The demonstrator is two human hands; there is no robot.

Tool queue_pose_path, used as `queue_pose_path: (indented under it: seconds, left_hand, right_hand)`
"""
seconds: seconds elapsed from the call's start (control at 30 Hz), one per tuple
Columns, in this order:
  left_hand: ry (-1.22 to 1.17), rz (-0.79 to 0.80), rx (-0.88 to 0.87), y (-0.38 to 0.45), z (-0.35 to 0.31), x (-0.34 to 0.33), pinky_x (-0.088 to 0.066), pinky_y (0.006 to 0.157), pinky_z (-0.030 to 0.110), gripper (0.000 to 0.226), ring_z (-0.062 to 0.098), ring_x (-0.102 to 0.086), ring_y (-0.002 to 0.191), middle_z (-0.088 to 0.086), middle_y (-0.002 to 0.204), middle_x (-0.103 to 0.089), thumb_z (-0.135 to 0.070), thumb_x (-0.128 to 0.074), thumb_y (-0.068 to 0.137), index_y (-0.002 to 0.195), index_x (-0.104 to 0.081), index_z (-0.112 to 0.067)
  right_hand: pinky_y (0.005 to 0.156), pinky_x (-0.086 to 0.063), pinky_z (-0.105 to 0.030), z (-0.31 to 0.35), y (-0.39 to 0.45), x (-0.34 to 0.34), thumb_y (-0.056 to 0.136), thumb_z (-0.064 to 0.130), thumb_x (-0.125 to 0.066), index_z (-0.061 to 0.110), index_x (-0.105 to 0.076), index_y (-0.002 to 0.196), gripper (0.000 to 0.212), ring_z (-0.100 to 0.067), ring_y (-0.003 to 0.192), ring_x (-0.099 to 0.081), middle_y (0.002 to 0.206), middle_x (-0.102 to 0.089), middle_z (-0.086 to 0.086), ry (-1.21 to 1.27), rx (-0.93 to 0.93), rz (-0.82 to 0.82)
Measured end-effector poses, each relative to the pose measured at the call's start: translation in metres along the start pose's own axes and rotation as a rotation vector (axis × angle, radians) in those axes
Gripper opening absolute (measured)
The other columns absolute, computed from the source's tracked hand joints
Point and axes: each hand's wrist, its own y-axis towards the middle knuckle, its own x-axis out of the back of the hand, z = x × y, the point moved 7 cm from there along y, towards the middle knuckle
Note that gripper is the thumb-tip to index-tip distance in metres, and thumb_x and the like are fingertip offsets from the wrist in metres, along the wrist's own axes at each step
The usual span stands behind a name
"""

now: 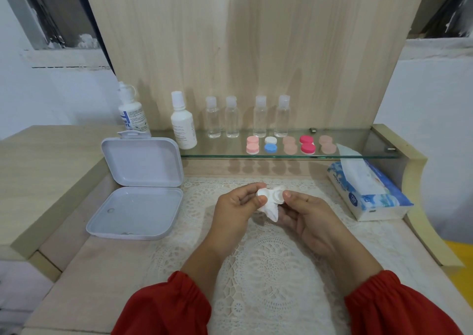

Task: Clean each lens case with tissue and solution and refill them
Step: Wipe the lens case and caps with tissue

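Left hand [236, 204] and right hand [304, 210] both pinch a white lens case [271, 196] wrapped in tissue [268, 210], case between the thumbs over lace mat [268, 270]. Open white box [138, 188] at 10 o'clock, tissue pack [368, 194] at 2, capped cases [290, 145] on glass shelf [358, 153] at 12.

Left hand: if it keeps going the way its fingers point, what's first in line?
Likely the right hand. The left hand points right and slightly away, gripping the white lens case and tissue that both hands hold, so almost no free gap; depth is unclear.
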Motion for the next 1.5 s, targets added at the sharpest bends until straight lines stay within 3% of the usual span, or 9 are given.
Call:
queue_pose_path:
  seconds: [0.2, 0.37, 0.5, 0.6, 0.77, 0.97, 1.3, 1.37, 1.5]
  left_hand:
    - [0.026, 0.010, -0.003, 0.001, 0.004, -0.001, -0.054, 0.076, 0.023, 0.025, 0.017, -0.071, 0.091, 0.005, 0.099, -0.075, -0.002, -0.065, 0.086, 0.108, -0.070, -0.011]
    - [0.060, 0.020, 0.019, 0.001, 0.006, 0.001, -0.057, 0.071, 0.030, 0.024, 0.017, -0.070, 0.089, 0.003, 0.098, -0.075, -0.006, -0.065, 0.087, 0.109, -0.071, -0.015]
    - [0.032, 0.002, 0.057, 0.002, 0.008, 0.003, -0.055, 0.072, 0.035, 0.024, 0.023, -0.069, 0.087, 0.007, 0.099, -0.074, -0.006, -0.063, 0.089, 0.110, -0.070, -0.014]
    - [0.016, -0.004, 0.060, 0.003, 0.009, 0.004, -0.056, 0.080, 0.042, 0.025, 0.027, -0.070, 0.092, 0.007, 0.100, -0.074, -0.006, -0.064, 0.089, 0.112, -0.069, -0.013]
    - [0.008, -0.018, 0.051, 0.004, 0.009, 0.008, -0.056, 0.075, 0.032, 0.030, 0.023, -0.070, 0.094, 0.005, 0.102, -0.074, -0.003, -0.068, 0.085, 0.112, -0.069, -0.016]
    - [-0.091, -0.027, 0.091, 0.006, 0.014, 0.011, -0.051, 0.088, 0.043, 0.033, 0.025, -0.068, 0.094, 0.009, 0.103, -0.073, 0.007, -0.064, 0.084, 0.112, -0.063, -0.011]
    - [-0.072, -0.013, 0.085, 0.004, 0.011, 0.008, -0.053, 0.074, 0.037, 0.032, 0.025, -0.069, 0.090, 0.008, 0.101, -0.073, 0.010, -0.060, 0.086, 0.110, -0.060, -0.011]
    - [0.019, -0.109, 0.017, 0.004, 0.006, 0.012, -0.053, 0.067, 0.033, 0.035, 0.019, -0.068, 0.088, 0.002, 0.096, -0.072, 0.012, -0.057, 0.086, 0.106, -0.060, -0.017]
    - [0.352, -0.302, -0.363, -0.006, -0.025, 0.017, -0.044, 0.085, 0.012, 0.040, -0.007, -0.058, 0.099, -0.019, 0.103, -0.063, 0.006, -0.057, 0.089, 0.102, -0.056, -0.033]
  right_hand:
    - [0.052, -0.057, -0.026, 0.004, -0.002, 0.007, 0.085, -0.002, -0.060, -0.006, -0.063, 0.097, 0.013, -0.025, 0.067, -0.071, 0.084, -0.072, -0.020, 0.060, 0.048, -0.091]
    - [0.070, -0.061, -0.032, -0.002, 0.002, -0.002, 0.095, 0.000, -0.048, -0.007, -0.058, 0.118, 0.027, -0.031, 0.082, -0.071, 0.105, -0.068, -0.027, 0.050, -0.033, 0.007]
    - [0.060, -0.059, -0.027, 0.000, -0.002, -0.006, 0.093, -0.004, -0.049, 0.009, -0.056, 0.122, 0.033, -0.026, 0.075, -0.072, 0.099, -0.070, -0.021, 0.088, -0.019, 0.064]
    - [0.059, -0.057, -0.022, 0.007, -0.006, -0.009, 0.086, -0.009, -0.057, 0.018, -0.060, 0.118, 0.042, -0.020, 0.069, -0.071, 0.086, -0.072, -0.015, -0.129, 0.124, 0.076]
    - [0.066, -0.055, -0.025, 0.016, -0.005, -0.003, 0.083, 0.003, -0.069, 0.023, -0.071, 0.103, 0.028, -0.012, 0.067, -0.066, 0.076, -0.072, 0.002, -0.562, 0.326, -0.083]
    - [0.063, -0.053, -0.022, 0.019, -0.003, -0.002, 0.084, 0.002, -0.068, 0.022, -0.072, 0.098, 0.025, -0.010, 0.056, -0.055, 0.061, -0.061, 0.001, -0.587, 0.363, -0.068]
    - [0.064, -0.052, -0.020, 0.020, -0.001, 0.001, 0.084, 0.005, -0.069, 0.025, -0.071, 0.099, 0.026, -0.009, 0.056, -0.056, 0.061, -0.061, 0.001, -0.609, 0.393, -0.065]
    - [0.063, -0.051, -0.017, 0.020, -0.001, 0.004, 0.084, 0.005, -0.069, 0.023, -0.071, 0.102, 0.026, -0.007, 0.053, -0.055, 0.062, -0.059, 0.000, -0.612, 0.393, -0.097]
    - [0.060, -0.049, -0.014, 0.019, 0.000, 0.007, 0.084, 0.004, -0.070, 0.019, -0.070, 0.105, 0.026, -0.005, 0.051, -0.055, 0.056, -0.059, 0.011, -0.613, 0.380, -0.114]
